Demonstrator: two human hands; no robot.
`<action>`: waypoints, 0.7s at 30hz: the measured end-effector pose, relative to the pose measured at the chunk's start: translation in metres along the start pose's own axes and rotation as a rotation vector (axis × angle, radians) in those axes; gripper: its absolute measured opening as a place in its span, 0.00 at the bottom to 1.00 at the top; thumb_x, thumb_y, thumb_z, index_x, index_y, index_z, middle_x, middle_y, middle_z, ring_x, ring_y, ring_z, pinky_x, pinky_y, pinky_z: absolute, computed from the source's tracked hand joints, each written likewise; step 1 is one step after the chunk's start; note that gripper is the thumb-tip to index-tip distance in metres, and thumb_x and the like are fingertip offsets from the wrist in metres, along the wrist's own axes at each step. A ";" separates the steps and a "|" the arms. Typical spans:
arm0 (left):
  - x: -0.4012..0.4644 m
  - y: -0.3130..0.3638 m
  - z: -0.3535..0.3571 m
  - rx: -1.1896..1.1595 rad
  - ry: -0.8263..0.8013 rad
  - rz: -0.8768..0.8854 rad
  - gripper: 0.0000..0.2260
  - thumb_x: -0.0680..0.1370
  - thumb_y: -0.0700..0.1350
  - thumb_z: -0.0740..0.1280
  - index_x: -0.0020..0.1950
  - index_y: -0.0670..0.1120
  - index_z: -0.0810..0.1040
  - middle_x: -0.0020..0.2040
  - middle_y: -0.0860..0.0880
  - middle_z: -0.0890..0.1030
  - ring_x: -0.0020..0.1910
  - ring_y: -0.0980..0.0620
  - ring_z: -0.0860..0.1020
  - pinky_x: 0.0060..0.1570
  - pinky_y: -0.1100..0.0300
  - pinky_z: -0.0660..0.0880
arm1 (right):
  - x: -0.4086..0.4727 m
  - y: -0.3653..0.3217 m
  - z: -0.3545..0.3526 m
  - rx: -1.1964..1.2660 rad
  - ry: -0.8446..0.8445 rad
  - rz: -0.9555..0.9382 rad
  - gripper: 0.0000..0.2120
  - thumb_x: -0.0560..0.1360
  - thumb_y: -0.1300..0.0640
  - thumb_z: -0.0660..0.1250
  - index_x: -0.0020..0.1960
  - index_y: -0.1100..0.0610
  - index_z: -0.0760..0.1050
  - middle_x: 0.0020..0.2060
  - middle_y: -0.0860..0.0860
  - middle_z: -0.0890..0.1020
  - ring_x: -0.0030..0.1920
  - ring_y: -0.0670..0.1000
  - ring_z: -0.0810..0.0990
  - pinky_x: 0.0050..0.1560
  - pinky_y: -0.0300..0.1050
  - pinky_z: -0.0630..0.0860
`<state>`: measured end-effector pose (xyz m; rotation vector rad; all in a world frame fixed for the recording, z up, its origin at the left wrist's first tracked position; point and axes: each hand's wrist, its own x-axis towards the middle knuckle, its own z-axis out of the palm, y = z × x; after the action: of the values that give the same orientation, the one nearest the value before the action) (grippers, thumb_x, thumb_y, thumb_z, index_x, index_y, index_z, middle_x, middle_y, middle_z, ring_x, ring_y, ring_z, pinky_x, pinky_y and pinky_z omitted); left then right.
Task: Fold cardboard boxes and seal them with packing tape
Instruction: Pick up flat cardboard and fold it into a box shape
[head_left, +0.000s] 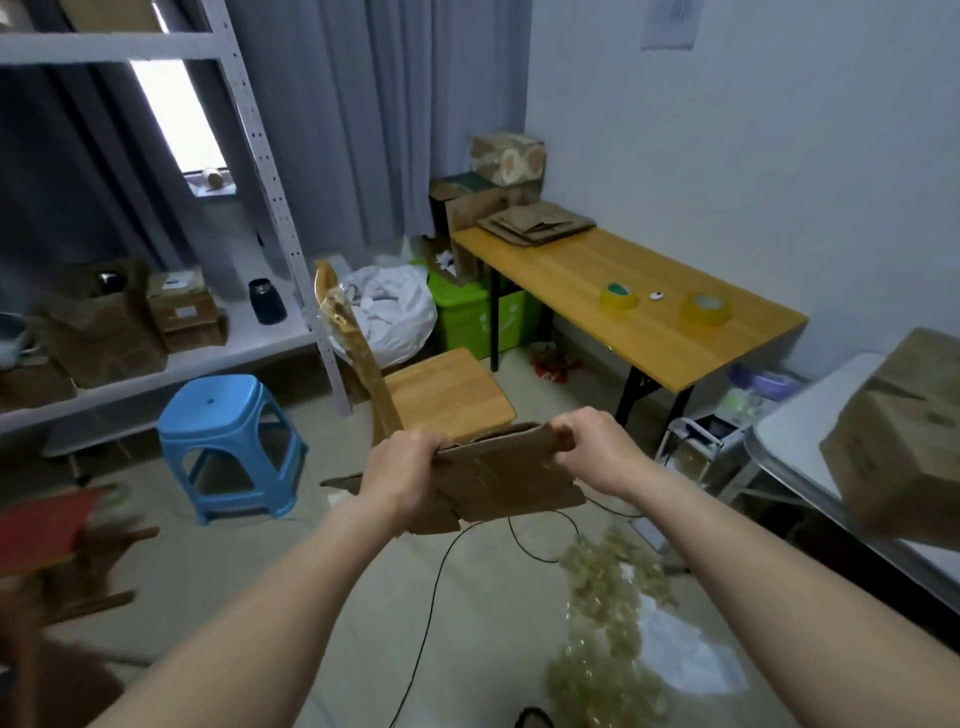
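Gripping a flattened brown cardboard box (498, 480) by its top edge, the left hand (402, 467) and right hand (589, 447) curl round opposite corners, holding it in mid-air over open floor (no readable print). Two yellowish rolls of packing tape (618, 297) lie apart on the orange wooden table (571, 270), near its front edge.

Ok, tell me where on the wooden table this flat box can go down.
Bare wood lies between the flattened cardboard stack at the far end and the two tape rolls, and along the wooden table edge nearest the chair. The near end by the rolls is tighter. Both hands grip the flat box.
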<state>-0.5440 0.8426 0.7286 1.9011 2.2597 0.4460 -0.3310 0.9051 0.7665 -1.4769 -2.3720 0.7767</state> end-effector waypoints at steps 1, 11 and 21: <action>0.021 0.003 0.000 -0.041 -0.008 -0.007 0.09 0.77 0.41 0.66 0.45 0.54 0.82 0.41 0.53 0.81 0.44 0.49 0.79 0.47 0.51 0.78 | 0.017 0.011 -0.006 0.037 -0.002 -0.003 0.08 0.71 0.61 0.71 0.36 0.51 0.78 0.33 0.47 0.80 0.34 0.46 0.78 0.34 0.40 0.76; 0.217 0.063 -0.009 -0.016 -0.033 0.041 0.11 0.75 0.38 0.64 0.48 0.52 0.82 0.46 0.49 0.81 0.50 0.45 0.78 0.47 0.53 0.74 | 0.180 0.098 -0.082 0.075 0.029 0.022 0.09 0.74 0.58 0.69 0.37 0.50 0.75 0.34 0.46 0.78 0.40 0.49 0.78 0.42 0.47 0.73; 0.377 0.092 0.043 -0.072 -0.347 0.272 0.07 0.75 0.42 0.69 0.53 0.49 0.80 0.45 0.52 0.79 0.47 0.51 0.78 0.43 0.60 0.70 | 0.288 0.180 -0.099 0.054 0.085 0.202 0.04 0.78 0.54 0.66 0.47 0.54 0.74 0.39 0.48 0.76 0.42 0.51 0.75 0.40 0.45 0.69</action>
<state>-0.5137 1.2315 0.7449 2.0696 1.7567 0.2043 -0.2817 1.2531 0.7277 -1.7099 -2.1473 0.7997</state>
